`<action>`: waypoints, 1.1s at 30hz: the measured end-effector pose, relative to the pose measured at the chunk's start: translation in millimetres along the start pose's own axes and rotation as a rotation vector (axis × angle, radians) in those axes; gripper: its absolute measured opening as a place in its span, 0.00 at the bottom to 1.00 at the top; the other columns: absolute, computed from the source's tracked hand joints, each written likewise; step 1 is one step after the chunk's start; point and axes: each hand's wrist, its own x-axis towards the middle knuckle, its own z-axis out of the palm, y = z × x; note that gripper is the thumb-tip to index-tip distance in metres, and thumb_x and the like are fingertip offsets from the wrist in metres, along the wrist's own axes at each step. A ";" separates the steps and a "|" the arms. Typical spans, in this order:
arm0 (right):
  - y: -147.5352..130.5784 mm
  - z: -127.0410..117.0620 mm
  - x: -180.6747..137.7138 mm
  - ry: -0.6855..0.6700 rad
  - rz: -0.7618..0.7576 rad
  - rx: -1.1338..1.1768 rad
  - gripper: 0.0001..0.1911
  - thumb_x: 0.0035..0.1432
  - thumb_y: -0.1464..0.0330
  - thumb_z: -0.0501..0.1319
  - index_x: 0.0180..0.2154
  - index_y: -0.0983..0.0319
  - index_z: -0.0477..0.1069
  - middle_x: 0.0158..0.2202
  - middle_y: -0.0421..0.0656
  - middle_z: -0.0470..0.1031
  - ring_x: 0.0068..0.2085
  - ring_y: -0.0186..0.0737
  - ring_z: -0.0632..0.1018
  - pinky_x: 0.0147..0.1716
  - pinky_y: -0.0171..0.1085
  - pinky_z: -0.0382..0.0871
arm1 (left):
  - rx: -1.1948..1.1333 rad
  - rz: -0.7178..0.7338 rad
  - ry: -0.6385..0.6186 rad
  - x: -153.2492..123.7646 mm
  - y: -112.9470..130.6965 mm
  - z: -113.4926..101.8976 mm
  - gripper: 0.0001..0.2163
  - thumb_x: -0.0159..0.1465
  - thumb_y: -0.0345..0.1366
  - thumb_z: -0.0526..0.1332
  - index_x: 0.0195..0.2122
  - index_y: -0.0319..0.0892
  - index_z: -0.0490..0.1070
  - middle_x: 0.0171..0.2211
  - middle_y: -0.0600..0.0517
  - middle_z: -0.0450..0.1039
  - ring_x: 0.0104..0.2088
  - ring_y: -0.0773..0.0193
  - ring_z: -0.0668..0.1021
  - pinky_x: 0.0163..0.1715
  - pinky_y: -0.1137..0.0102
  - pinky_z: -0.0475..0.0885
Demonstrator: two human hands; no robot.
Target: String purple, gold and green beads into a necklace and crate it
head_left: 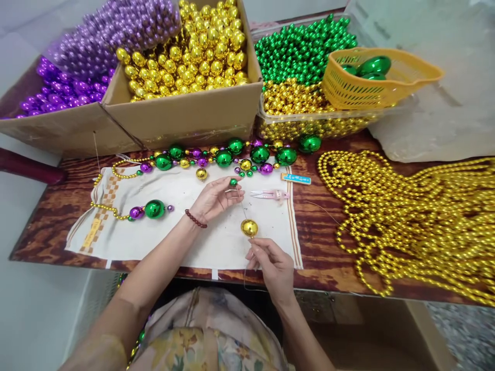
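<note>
My left hand (219,200) is raised over the white cloth (181,234), with thumb and index finger pinched at a small green bead (233,182). A thin thread (243,207) runs down from that bead to a large shiny gold bead (249,228). Just under the gold bead, my right hand (273,265) pinches the thread, and a loose end loops below its fingers. Between the hands and the cloth's right edge lie pink-handled thread snips (270,195). A loose gold bead (201,174) rests above my left hand. Left of it lies a strung length with a large green bead (154,209).
Purple beads (65,93) and gold balls (193,51) fill cardboard boxes at the back. A plastic tub (301,123) holds green and gold beads, with a yellow basket (363,95) on top. Gold bead strands (417,221) cover the right side. A blue-labelled strip (296,179) lies nearby.
</note>
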 end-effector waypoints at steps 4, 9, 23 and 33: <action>-6.4 1.3 -0.4 -0.003 0.013 -0.014 0.09 0.62 0.63 0.62 0.36 0.62 0.75 0.22 0.38 0.74 0.17 0.31 0.74 0.17 0.30 0.66 | 0.043 0.006 0.007 -3.8 0.8 0.8 0.06 0.65 0.34 0.65 0.39 0.37 0.76 0.31 0.49 0.76 0.31 0.64 0.81 0.37 0.67 0.78; -8.3 2.1 -2.5 0.003 0.038 -0.021 0.10 0.61 0.61 0.63 0.35 0.63 0.75 0.21 0.38 0.74 0.17 0.32 0.73 0.16 0.31 0.66 | 0.088 0.018 -0.003 -4.8 1.1 -2.5 0.08 0.64 0.38 0.66 0.40 0.38 0.76 0.31 0.50 0.75 0.31 0.65 0.80 0.39 0.66 0.77; -6.8 10.5 25.3 0.067 0.174 0.110 0.20 0.51 0.53 0.70 0.30 0.63 0.72 0.24 0.43 0.78 0.19 0.35 0.75 0.16 0.30 0.63 | 0.259 0.066 0.012 -17.7 -21.1 15.8 0.19 0.51 0.46 0.75 0.36 0.37 0.77 0.29 0.50 0.77 0.31 0.64 0.80 0.36 0.69 0.73; 2.0 -2.9 30.3 0.085 0.165 0.113 0.21 0.45 0.52 0.74 0.31 0.63 0.78 0.27 0.48 0.80 0.22 0.39 0.76 0.18 0.33 0.67 | 0.540 0.089 -0.139 -19.6 -18.6 17.2 0.23 0.50 0.55 0.71 0.36 0.39 0.80 0.31 0.47 0.78 0.31 0.64 0.77 0.38 0.67 0.72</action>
